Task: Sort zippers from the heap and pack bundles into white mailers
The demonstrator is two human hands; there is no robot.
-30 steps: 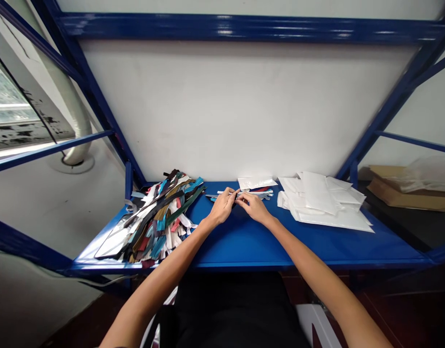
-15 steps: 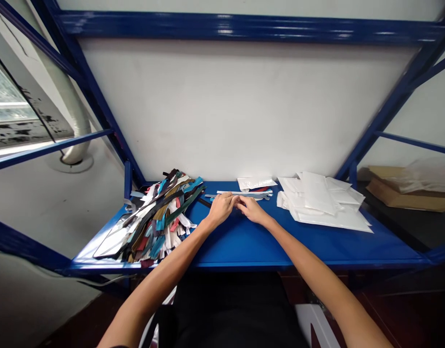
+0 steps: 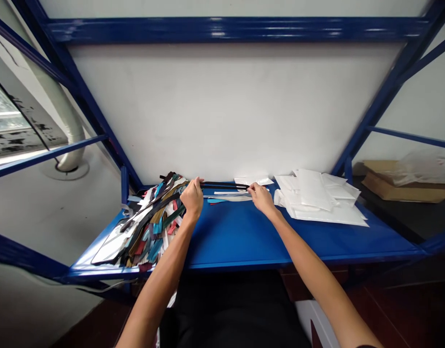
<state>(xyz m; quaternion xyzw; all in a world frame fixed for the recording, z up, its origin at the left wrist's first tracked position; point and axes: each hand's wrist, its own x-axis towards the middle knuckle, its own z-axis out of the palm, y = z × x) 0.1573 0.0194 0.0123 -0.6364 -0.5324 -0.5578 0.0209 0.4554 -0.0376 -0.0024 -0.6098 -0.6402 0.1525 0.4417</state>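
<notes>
A black zipper is stretched sideways between my two hands, its two dark strands running nearly level above the back of the table. My left hand is closed in a fist around one end, beside the pile of zippers. The fingertips of my right hand pinch the other end. Just below the black one, a few loose zippers in white, grey and blue lie flat on the table. At the left a large heap of mixed-colour zippers spreads out, partly behind my left forearm.
White plastic bags are stacked on the right of the blue table. A smaller white packet lies by the back wall. Blue metal posts frame the table. Beyond it on the right sits a cardboard box.
My hands were close together over the middle of the table. They have moved apart, the left toward the heap and the right slightly rightward, with the black zipper now stretched between them.
</notes>
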